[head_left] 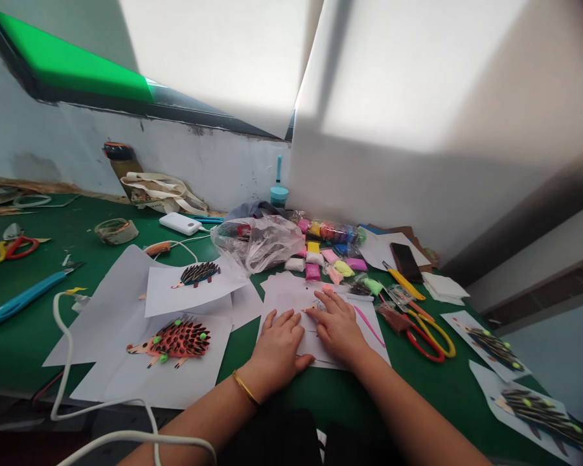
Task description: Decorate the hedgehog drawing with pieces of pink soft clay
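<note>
Paper [311,343] partly hidden under hands [278,346] [339,329]; drawing [319,303] unclear.

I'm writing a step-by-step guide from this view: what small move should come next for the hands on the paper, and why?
Probably a light press with the right hand on the small figure: its fingertips are right beside it, though contact is hard to tell, and the left hand lies palm-down on the paper, well placed to steady it.
</note>
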Demonstrator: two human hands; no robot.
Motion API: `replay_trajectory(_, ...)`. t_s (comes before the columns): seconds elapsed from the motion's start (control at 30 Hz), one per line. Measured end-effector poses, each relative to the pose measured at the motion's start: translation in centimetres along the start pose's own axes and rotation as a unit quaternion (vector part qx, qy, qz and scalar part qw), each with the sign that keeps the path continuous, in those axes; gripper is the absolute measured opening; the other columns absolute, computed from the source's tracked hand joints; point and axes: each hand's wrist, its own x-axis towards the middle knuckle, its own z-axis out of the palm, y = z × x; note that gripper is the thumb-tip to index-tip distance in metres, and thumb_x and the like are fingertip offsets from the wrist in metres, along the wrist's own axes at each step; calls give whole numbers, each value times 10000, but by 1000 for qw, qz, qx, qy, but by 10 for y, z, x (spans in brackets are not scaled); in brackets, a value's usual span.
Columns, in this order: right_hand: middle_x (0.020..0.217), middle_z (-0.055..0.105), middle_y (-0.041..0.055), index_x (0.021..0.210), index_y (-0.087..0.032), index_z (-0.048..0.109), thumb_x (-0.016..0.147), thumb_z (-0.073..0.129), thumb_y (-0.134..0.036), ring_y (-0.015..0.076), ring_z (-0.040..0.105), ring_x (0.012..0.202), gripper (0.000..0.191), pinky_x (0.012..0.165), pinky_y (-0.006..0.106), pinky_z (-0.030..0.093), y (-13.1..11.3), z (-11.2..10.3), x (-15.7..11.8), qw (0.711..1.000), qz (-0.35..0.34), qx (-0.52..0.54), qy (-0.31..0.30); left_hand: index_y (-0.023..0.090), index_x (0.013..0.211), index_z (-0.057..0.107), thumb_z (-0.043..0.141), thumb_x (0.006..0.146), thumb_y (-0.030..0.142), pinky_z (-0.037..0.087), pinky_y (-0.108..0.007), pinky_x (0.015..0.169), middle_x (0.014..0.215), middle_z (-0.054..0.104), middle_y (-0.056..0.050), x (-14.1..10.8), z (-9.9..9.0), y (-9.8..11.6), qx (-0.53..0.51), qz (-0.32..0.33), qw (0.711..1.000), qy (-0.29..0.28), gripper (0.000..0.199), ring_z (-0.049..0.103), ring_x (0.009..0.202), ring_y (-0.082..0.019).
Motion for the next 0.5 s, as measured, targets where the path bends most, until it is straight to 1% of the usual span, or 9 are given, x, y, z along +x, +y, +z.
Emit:
replay_trajectory(0.1,1490,472,44,1262,-302,645,805,501,-112,281,324,1413,515,1085,499,313,0,-3,-1,1000,3,3,17,191,1104,629,716,795,441,206,-565,1163,1416,537,-128,0,0,0,-1,-2,1000,-1,407,407,1372,-316)
replay_trajectory(0.17,1487,475,49,1248,-289,654,810,494,-114,272,330,1410,498,1081,482,322,2,-5,-3,999,9,5,30,190,1106,629,720,792,440,205,-568,1163,1418,534,-129,0,0,0,-1,-1,1000,-3,411,406,1373,-317)
replay_trajectory(0.3,1483,475,29,1175,-338,693,826,511,-130,273,324,1412,445,1071,481,320,5,-4,-7,999,5,-1,36,191,1119,627,716,797,442,199,-562,1168,1424,530,-125,0,-1,0,1,1,1000,-4,418,406,1374,-310)
replay_trajectory(0.5,1482,477,18,1188,-367,680,815,531,-127,278,315,1414,468,1068,484,310,2,-2,-8,999,-3,-22,25,192,1116,632,712,799,447,203,-565,1170,1419,534,-124,0,-2,1,-3,-3,1000,-7,415,407,1374,-311)
